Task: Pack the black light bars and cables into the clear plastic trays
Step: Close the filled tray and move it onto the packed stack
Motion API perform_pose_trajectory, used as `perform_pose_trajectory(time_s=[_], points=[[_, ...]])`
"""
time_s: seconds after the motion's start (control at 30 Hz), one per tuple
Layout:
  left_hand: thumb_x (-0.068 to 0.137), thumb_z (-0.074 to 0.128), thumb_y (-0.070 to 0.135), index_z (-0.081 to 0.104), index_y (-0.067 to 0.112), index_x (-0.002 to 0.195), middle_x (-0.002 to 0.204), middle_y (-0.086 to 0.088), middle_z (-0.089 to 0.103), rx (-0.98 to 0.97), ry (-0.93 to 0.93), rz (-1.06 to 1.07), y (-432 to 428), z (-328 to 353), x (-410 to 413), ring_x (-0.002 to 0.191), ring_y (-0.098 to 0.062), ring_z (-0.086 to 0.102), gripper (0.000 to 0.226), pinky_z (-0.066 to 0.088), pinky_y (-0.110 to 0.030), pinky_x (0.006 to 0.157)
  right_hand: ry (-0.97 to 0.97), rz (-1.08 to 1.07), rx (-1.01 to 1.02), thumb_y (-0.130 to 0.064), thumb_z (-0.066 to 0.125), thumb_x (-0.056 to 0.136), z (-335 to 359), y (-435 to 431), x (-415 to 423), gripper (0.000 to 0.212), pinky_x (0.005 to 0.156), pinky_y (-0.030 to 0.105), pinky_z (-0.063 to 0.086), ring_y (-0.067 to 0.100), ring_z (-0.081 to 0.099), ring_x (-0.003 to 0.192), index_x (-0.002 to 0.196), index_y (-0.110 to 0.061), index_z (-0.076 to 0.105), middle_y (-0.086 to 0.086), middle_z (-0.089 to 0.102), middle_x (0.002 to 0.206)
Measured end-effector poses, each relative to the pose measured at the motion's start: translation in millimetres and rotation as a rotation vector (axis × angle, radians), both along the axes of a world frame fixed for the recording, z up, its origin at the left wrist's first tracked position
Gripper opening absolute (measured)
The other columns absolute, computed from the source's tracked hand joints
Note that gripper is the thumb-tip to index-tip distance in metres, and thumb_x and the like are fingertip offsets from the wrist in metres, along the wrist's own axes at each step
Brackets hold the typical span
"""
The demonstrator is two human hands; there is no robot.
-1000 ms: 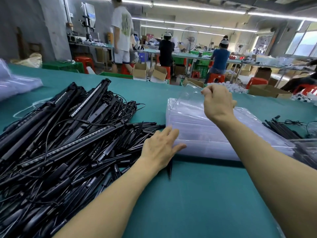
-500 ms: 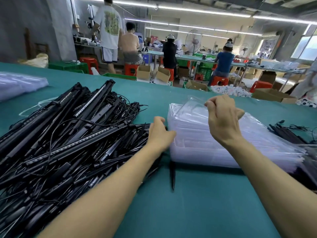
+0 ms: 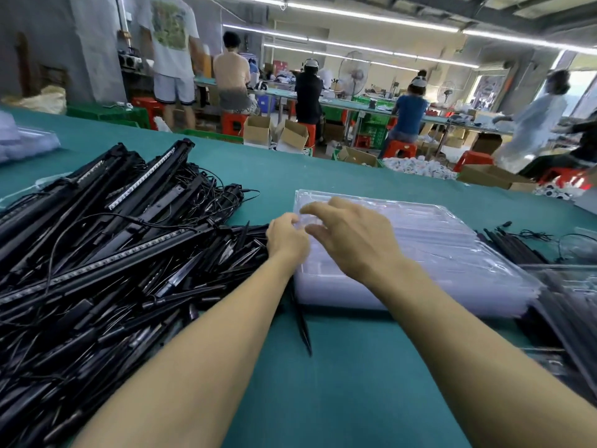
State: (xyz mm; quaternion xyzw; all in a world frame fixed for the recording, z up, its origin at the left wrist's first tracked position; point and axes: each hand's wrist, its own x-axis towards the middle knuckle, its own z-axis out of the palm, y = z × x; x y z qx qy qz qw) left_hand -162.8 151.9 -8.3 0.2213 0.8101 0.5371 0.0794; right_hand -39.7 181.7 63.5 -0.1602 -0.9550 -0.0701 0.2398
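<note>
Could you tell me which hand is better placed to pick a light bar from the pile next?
Left, probably. The left hand sits at the left edge of the tray stack, right beside the black pile; the right hand hovers over that stack, farther away.

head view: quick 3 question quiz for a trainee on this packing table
1. True or false: the stack of clear plastic trays lies right of the pile of black light bars.
2. The left hand is at: A the tray stack's left edge; B the pile's far end; C out of view.
3. Which hand spreads its fingers over the top tray?
Key: 1 true; 2 A; 3 the right hand.
</note>
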Motion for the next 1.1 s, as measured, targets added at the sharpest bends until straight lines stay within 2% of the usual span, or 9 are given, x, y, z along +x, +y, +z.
perform_pose_trajectory(time_s=[0.1,0.2,0.4,0.47,0.53,0.57,0.7,0.9,1.1], points=[[0.088,0.049,0.013,0.044,0.014,0.064,0.067,0.000,0.051,0.036,-0.006,-0.012,-3.0,-3.3,-0.8,0.080,-0.026,0.040,0.025,0.034,-0.033,0.055,-0.008,-0.065,0.036,-0.026,0.056,0.095,-7.9,-14.0,-16.8,0.014,0.058,0.032,0.031,0.034,0.061,0.087,0.107,-0.024,0.062,0.004,0.063,0.099],[0.092,0.054,0.020,0.061,0.008,0.075,0.084,-0.007,0.068,0.120,-0.039,-0.003,-2.1,-9.4,-0.8,0.096,-0.029,0.052,0.022,0.044,-0.034,0.076,0.105,-0.147,-0.011,-0.025,0.057,0.094,1.8,-5.4,-18.8,0.013,0.054,0.033,0.033,0.037,0.056,0.076,0.101,-0.016,0.062,0.011,0.065,0.092],[0.085,0.062,0.016,0.051,0.028,0.069,0.079,0.006,0.050,0.133,-0.096,0.069,1.7,-12.0,-5.6,0.085,-0.019,0.040,0.024,0.035,-0.026,0.070,0.279,-0.162,-0.063,-0.032,0.054,0.097,44.4,1.1,-9.6,0.024,0.076,0.041,0.053,0.035,0.062,0.089,0.106,-0.014,0.067,0.012,0.068,0.100],[0.085,0.063,0.014,0.040,0.029,0.060,0.081,0.005,0.048,0.117,-0.104,0.083,0.5,-10.1,-6.1,0.086,-0.018,0.037,0.037,0.031,-0.024,0.071,0.470,-0.136,-0.006,-0.031,0.057,0.095,91.0,19.0,3.8,0.024,0.081,0.031,0.053,0.028,0.063,0.085,0.105,-0.013,0.070,0.012,0.070,0.099],[0.088,0.061,0.012,0.039,0.028,0.060,0.087,0.002,0.052,0.069,-0.109,0.076,0.2,-3.7,-1.1,0.090,-0.022,0.035,0.039,0.031,-0.024,0.075,0.546,-0.034,0.038,-0.026,0.063,0.091,126.6,26.1,27.6,0.021,0.075,0.003,0.041,0.018,0.060,0.079,0.100,-0.010,0.074,0.008,0.072,0.096],[0.089,0.060,0.012,0.044,0.027,0.064,0.094,0.000,0.056,0.033,-0.095,0.075,-1.0,-1.4,2.0,0.091,-0.024,0.035,0.034,0.032,-0.024,0.077,0.541,0.023,0.039,-0.024,0.065,0.090,127.2,24.4,37.6,0.020,0.074,0.003,0.040,0.017,0.061,0.078,0.099,-0.009,0.074,0.008,0.073,0.094],[0.091,0.062,0.015,0.064,0.022,0.096,0.110,-0.005,0.062,0.012,0.034,0.169,-6.4,6.6,12.8,0.092,-0.026,0.052,0.009,0.037,-0.028,0.074,0.375,0.063,0.009,-0.024,0.065,0.091,66.4,0.6,53.0,0.022,0.072,0.043,0.054,0.032,0.068,0.084,0.105,-0.009,0.072,0.012,0.074,0.095],[0.083,0.058,0.014,0.072,0.018,0.072,0.072,-0.006,0.064,-0.190,0.171,-0.130,-34.1,25.7,34.3,0.079,-0.030,0.055,0.018,0.038,-0.027,0.057,0.203,-0.051,-0.002,-0.012,0.067,0.085,-19.5,-28.7,57.8,0.029,0.066,0.042,0.051,0.036,0.063,0.086,0.114,-0.015,0.067,0.010,0.069,0.092],[0.085,0.060,0.023,0.067,0.007,0.087,0.109,-0.009,0.062,-0.182,0.405,-0.350,-71.3,8.7,67.2,0.109,-0.031,0.055,0.017,0.042,-0.035,0.093,0.192,-0.172,0.159,-0.011,0.078,0.061,-49.3,-25.6,83.8,0.031,0.076,0.038,0.048,0.028,0.063,0.077,0.088,-0.023,0.071,-0.003,0.067,0.081]])
